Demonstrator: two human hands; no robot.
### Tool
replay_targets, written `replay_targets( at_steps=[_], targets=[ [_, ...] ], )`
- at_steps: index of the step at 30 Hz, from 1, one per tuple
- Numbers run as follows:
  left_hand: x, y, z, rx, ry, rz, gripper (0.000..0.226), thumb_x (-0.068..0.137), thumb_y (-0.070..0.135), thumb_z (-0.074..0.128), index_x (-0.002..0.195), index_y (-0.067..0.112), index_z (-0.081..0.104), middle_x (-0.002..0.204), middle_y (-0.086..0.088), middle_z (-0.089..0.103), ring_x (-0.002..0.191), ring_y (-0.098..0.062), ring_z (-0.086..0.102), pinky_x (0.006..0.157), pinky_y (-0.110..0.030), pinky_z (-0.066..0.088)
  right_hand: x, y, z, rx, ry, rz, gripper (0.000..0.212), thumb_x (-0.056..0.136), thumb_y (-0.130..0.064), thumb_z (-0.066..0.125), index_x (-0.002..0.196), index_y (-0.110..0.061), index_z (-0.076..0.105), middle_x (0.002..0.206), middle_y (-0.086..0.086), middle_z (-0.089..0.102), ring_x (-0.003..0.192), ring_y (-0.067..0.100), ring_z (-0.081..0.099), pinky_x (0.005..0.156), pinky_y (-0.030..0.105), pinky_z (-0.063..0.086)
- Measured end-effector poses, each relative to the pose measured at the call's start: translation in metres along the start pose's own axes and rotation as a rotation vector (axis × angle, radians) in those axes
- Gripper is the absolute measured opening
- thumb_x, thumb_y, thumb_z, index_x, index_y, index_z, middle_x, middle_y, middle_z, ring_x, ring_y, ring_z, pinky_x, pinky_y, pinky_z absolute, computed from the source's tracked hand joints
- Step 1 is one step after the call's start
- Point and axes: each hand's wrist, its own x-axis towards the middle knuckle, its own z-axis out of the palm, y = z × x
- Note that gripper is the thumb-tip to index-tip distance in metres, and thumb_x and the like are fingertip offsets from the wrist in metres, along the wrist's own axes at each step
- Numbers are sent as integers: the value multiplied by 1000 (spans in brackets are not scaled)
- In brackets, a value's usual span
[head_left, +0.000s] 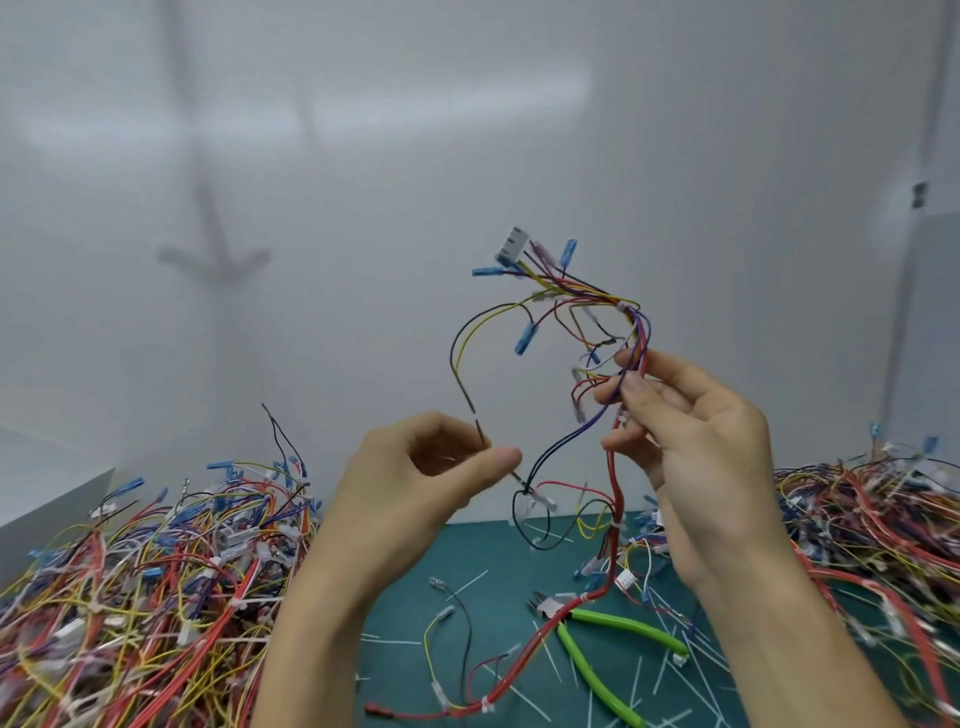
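Left hand (415, 483) pinches one loose wire (480, 430); right hand (696, 431) grips the harness (641, 332). Pulling hard could snag the loops or yank a terminal off.

Two arms of one person rise from the near edge of the scene, one left of centre and one right of centre. The left hand (436, 467) and the right hand (691, 431) are bare, with long, slender fingers (670, 400). The right thumbnail (632, 385) is short, rounded and plain. The left thumb tip (506, 458) is slightly blurred. The left forearm (322, 613) and the right forearm (779, 623) are slim and uncovered all the way to the near edge, where the picture cuts them off.
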Motion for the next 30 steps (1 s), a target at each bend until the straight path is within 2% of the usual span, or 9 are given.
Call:
replay_targets(
  at_steps=[3, 6, 8, 11, 14, 19, 21, 24, 30],
  targets=[
    [-1, 1, 7, 63, -209, 1, 29, 71, 49, 77, 93, 30, 77, 89, 11, 77, 88, -5, 72, 85, -32, 58, 0, 0, 2, 40, 0, 13, 18, 99, -4, 54, 101, -16, 67, 74, 1, 74, 51, 4, 58, 54, 15, 51],
    [1, 0, 12, 74, -181, 25, 11, 82, 29, 77, 92, 25, 78, 86, 9, 77, 86, -8, 73, 86, -35, 59, 0, 0, 2, 69, 11, 21, 16, 99, -5, 55, 101, -16, 67, 75, 2, 74, 51, 3, 58, 54, 15, 51],
    [2, 0, 13, 62, -159, 34, 6, 85, 22, 75, 90, 23, 77, 83, 5, 77, 83, -10, 73, 80, -31, 60, 1, 0, 1, 85, 19, 34, 14, 99, -6, 55, 102, -14, 67, 76, 3, 74, 52, 4, 58, 54, 15, 51],
    [1, 2, 13, 14, -143, 31, 6, 87, 18, 72, 88, 20, 77, 81, -1, 76, 77, -10, 71, 70, -22, 58, 2, 1, 0, 102, 31, 52, 12, 99, -6, 56, 105, -10, 66, 77, 6, 74, 54, 4, 59, 54, 15, 51],
    [0, 2, 12, -75, -95, 13, 10, 89, 14, 68, 89, 20, 77, 82, -1, 76, 74, -7, 68, 66, -19, 56, 3, 1, -2, 110, 30, 62, 12, 98, -6, 57, 106, -9, 66, 76, 6, 73, 54, 5, 59, 54, 15, 51],
    [-1, 6, 14, -317, -26, -66, 12, 83, 22, 70, 88, 16, 79, 87, -6, 77, 80, -14, 72, 73, -24, 60, 4, 3, -3, 81, 15, 72, 10, 98, -9, 58, 102, -14, 66, 76, 4, 73, 49, 5, 56, 54, 18, 52],
    [-1, 8, 15, -439, -21, -99, 21, 74, 26, 71, 88, 12, 79, 88, -12, 76, 79, -19, 72, 69, -24, 59, 5, 4, -3, 86, -1, 84, 10, 98, -8, 58, 102, -12, 66, 76, 6, 72, 48, 5, 53, 52, 18, 51],
    [-2, 11, 16, -563, -26, -135, 27, 69, 25, 72, 88, 7, 79, 85, -13, 73, 73, -17, 70, 65, -20, 56, 5, 7, -3, 70, -4, 93, 9, 97, -10, 60, 102, -12, 67, 72, 3, 70, 47, 5, 51, 51, 18, 50],
    [-1, 17, 16, -752, -44, -211, 20, 68, 20, 71, 82, 10, 81, 81, -10, 75, 68, -14, 71, 61, -18, 56, 6, 7, -4, 50, -16, 90, 11, 97, -11, 60, 100, -17, 69, 71, 3, 70, 49, 5, 52, 52, 19, 51]
  ],
)
